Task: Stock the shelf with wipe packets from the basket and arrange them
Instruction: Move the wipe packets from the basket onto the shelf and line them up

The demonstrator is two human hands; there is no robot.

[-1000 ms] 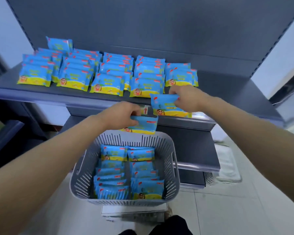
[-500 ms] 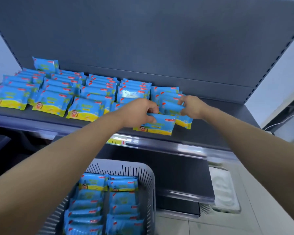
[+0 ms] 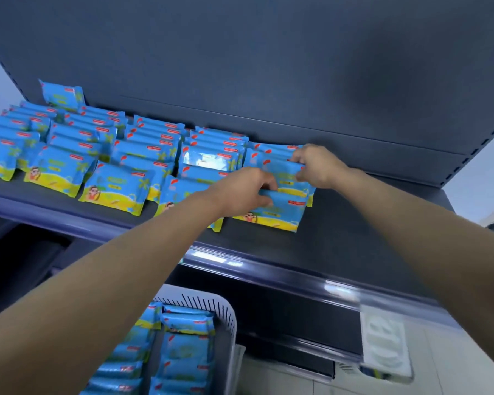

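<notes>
The placing step is in hand: both hands work at the rightmost column on the shelf (image 3: 354, 223), toward one o'clock from centre. The left hand (image 3: 240, 192) has its grip clenched on the top edge of the front wipe packet (image 3: 274, 213), which rests on the shelf. The right hand (image 3: 317, 165) pinches the rear wipe packet (image 3: 283, 173) just behind it, at twelve o'clock. Next, I judge, both need seating so they overlap like the stocked rows (image 3: 111, 155) at nine o'clock, then letting go. The packets are glossy, crinkly film pillows, blue over yellow; the shelf is matt dark metal. The slotted plastic basket (image 3: 230, 317) at six o'clock holds more.
</notes>
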